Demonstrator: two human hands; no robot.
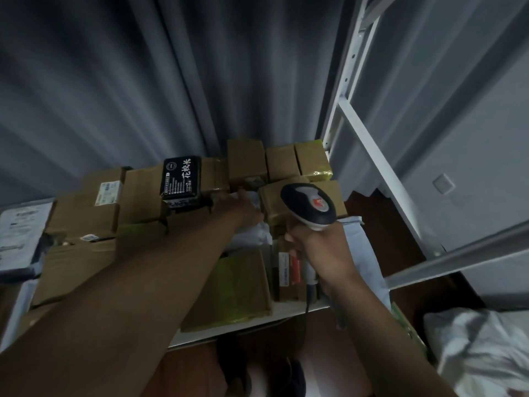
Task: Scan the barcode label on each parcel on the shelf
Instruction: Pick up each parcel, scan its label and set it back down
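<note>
Several brown cardboard parcels crowd the white shelf. My right hand grips the handle of a black and grey barcode scanner, whose head points over a brown box. My left hand reaches in past a black parcel with white lettering and rests on a white plastic parcel wedged between the boxes. Its fingertips are hidden among the parcels, so its grasp is unclear. A box at the left carries a white label.
A grey curtain hangs behind the shelf. The white metal shelf upright and a diagonal brace stand at the right. A white padded mailer lies at the far left. A white crumpled bag sits at the lower right.
</note>
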